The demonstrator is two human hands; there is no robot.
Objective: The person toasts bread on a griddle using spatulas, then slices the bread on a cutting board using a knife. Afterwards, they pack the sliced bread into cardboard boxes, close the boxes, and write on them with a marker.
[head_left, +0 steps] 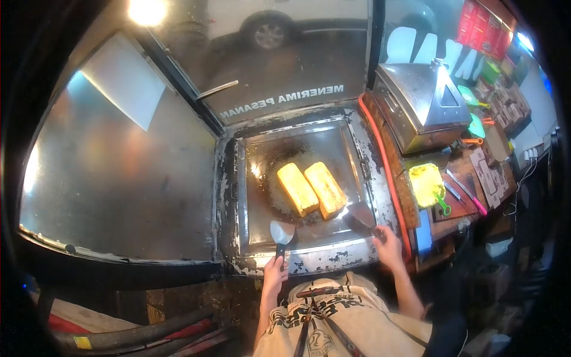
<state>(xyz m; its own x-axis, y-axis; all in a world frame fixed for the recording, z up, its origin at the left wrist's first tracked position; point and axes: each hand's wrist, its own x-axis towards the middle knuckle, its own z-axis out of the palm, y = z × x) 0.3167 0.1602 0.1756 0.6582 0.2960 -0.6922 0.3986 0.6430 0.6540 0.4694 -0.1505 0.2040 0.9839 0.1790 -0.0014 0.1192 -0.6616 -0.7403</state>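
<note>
Two loaf-shaped yellow bread blocks with browned patches lie side by side on the flat metal griddle. My left hand is closed around the dark handle of a scraper, whose pale metal blade is over the griddle's near edge, a little short of the left block. In my right hand is a second, wider scraper. Its darker blade points toward the near end of the right block; whether they touch I cannot tell.
An orange hose runs along the griddle's right side. Beyond it, a wooden counter carries a yellow tub with a green utensil, knives and a metal hooded box. Glass panes stand behind and to the left.
</note>
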